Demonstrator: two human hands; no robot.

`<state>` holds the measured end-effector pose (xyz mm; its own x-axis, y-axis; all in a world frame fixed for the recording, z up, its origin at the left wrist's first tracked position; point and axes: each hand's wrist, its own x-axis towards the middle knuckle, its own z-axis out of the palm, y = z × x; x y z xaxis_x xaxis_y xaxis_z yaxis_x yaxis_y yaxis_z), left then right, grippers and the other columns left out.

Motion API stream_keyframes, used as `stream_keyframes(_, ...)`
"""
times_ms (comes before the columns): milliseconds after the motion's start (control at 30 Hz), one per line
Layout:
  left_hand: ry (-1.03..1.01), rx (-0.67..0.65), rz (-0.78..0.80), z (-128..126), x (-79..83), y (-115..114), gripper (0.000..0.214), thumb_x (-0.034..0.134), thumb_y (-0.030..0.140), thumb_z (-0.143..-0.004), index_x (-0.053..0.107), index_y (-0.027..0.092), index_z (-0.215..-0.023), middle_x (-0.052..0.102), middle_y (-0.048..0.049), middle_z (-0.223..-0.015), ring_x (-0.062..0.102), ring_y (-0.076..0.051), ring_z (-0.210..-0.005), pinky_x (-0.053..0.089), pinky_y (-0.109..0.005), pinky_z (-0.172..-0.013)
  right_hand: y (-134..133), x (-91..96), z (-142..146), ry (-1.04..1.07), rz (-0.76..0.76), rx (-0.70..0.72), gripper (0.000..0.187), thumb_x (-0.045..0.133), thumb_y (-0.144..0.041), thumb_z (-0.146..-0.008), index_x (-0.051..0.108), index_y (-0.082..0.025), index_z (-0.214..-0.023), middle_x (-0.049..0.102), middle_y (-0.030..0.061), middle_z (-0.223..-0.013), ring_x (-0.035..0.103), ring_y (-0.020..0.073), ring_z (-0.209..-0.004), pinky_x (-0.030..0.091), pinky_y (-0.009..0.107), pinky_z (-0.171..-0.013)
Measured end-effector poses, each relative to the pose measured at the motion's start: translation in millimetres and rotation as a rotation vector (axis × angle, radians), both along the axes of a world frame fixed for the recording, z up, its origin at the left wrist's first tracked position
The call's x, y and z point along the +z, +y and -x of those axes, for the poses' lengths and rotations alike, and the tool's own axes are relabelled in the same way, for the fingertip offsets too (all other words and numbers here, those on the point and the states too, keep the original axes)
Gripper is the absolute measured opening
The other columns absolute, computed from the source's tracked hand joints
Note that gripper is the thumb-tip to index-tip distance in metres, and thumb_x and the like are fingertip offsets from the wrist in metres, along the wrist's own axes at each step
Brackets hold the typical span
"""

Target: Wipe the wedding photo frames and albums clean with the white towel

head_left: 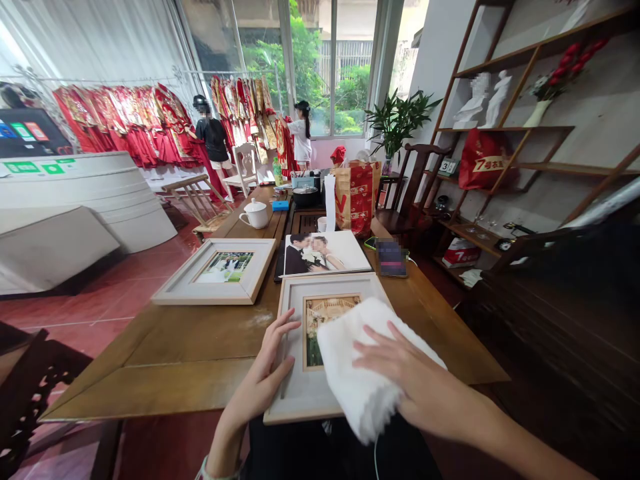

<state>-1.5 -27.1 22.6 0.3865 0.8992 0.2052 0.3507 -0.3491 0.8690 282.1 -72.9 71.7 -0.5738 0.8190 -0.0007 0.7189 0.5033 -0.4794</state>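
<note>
A light wood picture frame (274, 400) lies at the near table edge, holding a photo (314, 340) partly covered by a white cloth (360, 360). My right hand (395, 360) presses the cloth onto the frame, its fingers spread over the top. The cloth's lower edge hangs over the frame's near side. My left hand (267, 367) rests on the frame's left edge, fingers stretched out and apart. Another framed photo (213, 272) lies to the left. Behind the near frame is an unframed wedding picture (325, 253).
The wooden table (200, 360) also bears a lidded white cup (255, 215), a blue box (280, 205), a paper bag (353, 197) and a phone (391, 258). Two people (214, 137) stand near racks of red garments (130, 127). Shelves (505, 130) line the right wall.
</note>
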Motion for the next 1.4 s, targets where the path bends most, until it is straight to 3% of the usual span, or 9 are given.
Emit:
stream_keyframes(100,-0.009,0.004,0.018,-0.1,0.1,-0.2,0.040,0.047,0.028,-0.092,0.046,0.030,-0.132,0.020,-0.0029,-0.156,0.015,-0.025,-0.145,0.016,-0.045,-0.117,-36.8,10.1,-23.6,0.043,0.086,0.028,0.082,0.041,0.000,-0.056,0.055,-0.035,-0.128,0.052,-0.0038,-0.137,0.037,0.0237,-0.134,0.018,0.048,-0.115)
stream_keyframes(167,-0.009,0.001,0.034,0.2,1.1,-0.5,0.040,0.047,0.029,-0.092,0.045,0.030,-0.132,0.018,-0.0018,-0.157,0.013,-0.024,-0.145,0.014,-0.043,-0.118,-40.1,11.7,-38.8,0.040,0.055,-0.035,0.073,0.043,-0.002,-0.061,0.059,-0.035,-0.125,0.056,-0.0033,-0.132,0.045,0.0244,-0.129,0.023,0.045,-0.114)
stream_keyframes(400,-0.017,0.005,0.022,0.3,3.4,-1.4,0.042,0.049,0.027,-0.091,0.047,0.029,-0.133,0.026,-0.0025,-0.155,0.017,-0.025,-0.144,0.015,-0.044,-0.118,53.8,-6.1,-35.2,-0.061,-0.286,-0.298,0.064,0.042,-0.003,-0.065,0.059,-0.019,-0.125,0.057,0.0073,-0.132,0.041,0.0271,-0.131,0.025,0.052,-0.111)
stream_keyframes(567,-0.044,0.007,0.000,2.7,-3.3,5.3,0.045,0.049,0.025,-0.088,0.050,0.027,-0.133,0.042,-0.0032,-0.145,0.023,-0.025,-0.141,0.015,-0.043,-0.118,93.9,-19.1,-7.1,-0.160,-0.330,-0.284,0.067,0.042,0.002,-0.064,0.054,-0.010,-0.129,0.050,0.0140,-0.138,0.034,0.0296,-0.135,0.022,0.052,-0.111)
stream_keyframes(733,-0.032,-0.045,-0.032,6.8,-8.5,11.9,0.043,0.043,0.025,-0.090,0.050,0.026,-0.133,0.042,-0.0035,-0.144,0.026,-0.026,-0.139,0.015,-0.046,-0.117,60.4,-14.6,8.1,-0.164,-0.197,-0.067,0.075,0.041,0.003,-0.057,0.054,-0.014,-0.129,0.048,0.0094,-0.140,0.028,0.0276,-0.138,0.014,0.052,-0.114)
stream_keyframes(867,0.027,-0.057,-0.022,5.9,-2.3,12.2,0.046,0.045,0.019,-0.087,0.049,0.027,-0.133,0.036,-0.0034,-0.148,0.023,-0.026,-0.140,0.015,-0.046,-0.117,13.5,11.6,-0.8,-0.077,0.016,0.125,0.077,0.042,0.001,-0.056,0.056,-0.021,-0.129,0.050,0.0043,-0.139,0.034,0.0227,-0.135,0.016,0.048,-0.115)
stream_keyframes(1000,0.097,-0.032,-0.076,1.0,7.8,18.4,0.049,0.051,0.013,-0.080,0.053,0.025,-0.127,0.046,-0.0059,-0.139,0.034,-0.026,-0.133,0.023,-0.045,-0.114,-10.3,32.2,-21.0,-0.028,0.165,0.182,0.075,0.041,0.001,-0.059,0.058,-0.025,-0.127,0.054,-0.0002,-0.136,0.037,0.0201,-0.134,0.024,0.041,-0.115)
stream_keyframes(1200,0.107,-0.075,-0.143,1.0,6.4,27.2,0.047,0.044,0.008,-0.077,0.059,0.024,-0.119,0.054,-0.0052,-0.128,0.042,-0.025,-0.127,0.027,-0.045,-0.112,11.7,19.4,-30.5,-0.051,-0.011,0.013,0.066,0.042,-0.001,-0.066,0.058,-0.022,-0.126,0.054,0.0029,-0.135,0.045,0.0209,-0.128,0.029,0.041,-0.112)
stream_keyframes(1400,0.102,-0.084,-0.064,4.3,-2.3,22.7,0.042,0.039,0.022,-0.092,0.050,0.027,-0.132,0.030,-0.0020,-0.152,0.023,-0.025,-0.141,0.015,-0.045,-0.117,51.7,-3.0,8.8,-0.196,-0.191,-0.217,0.069,0.043,0.000,-0.063,0.055,-0.014,-0.129,0.051,0.0109,-0.138,0.035,0.0301,-0.134,0.023,0.054,-0.111)
